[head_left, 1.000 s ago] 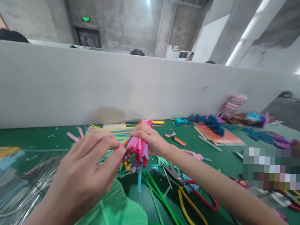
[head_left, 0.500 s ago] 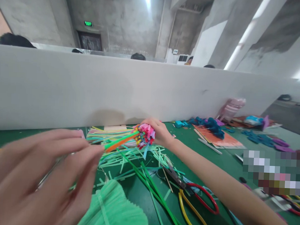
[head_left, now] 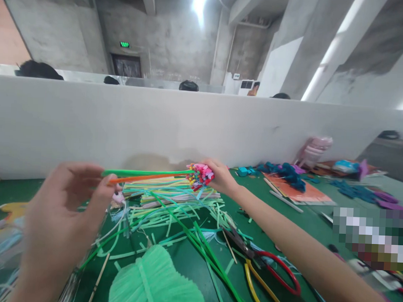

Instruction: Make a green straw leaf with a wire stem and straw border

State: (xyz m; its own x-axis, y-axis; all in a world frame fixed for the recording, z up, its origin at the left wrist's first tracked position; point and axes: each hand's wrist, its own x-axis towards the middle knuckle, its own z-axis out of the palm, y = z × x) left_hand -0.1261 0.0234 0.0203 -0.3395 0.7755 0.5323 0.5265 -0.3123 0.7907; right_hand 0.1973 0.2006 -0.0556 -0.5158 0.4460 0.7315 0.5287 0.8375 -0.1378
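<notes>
My left hand pinches the ends of a green stem and an orange stem between thumb and fingers. Both stems run across to a bundle of colourful stem tips, mostly pink and red on its right side. My right hand is closed around that bundle; part of its fingers is hidden behind it. Many pastel strips lie beneath and beside the bundle. A green fuzzy leaf shape lies in front, with long green stems to its right.
Scissors with red and yellow handles lie below my right forearm. Behind them an orange sheet, dark teal fuzzy pieces and a pink wrapped item are at the right. A white partition borders the table.
My left hand has moved away and back to the left, drawing out a longer length of the green and orange stems. My right hand keeps hold of the bundle. The view has tilted slightly upward.
</notes>
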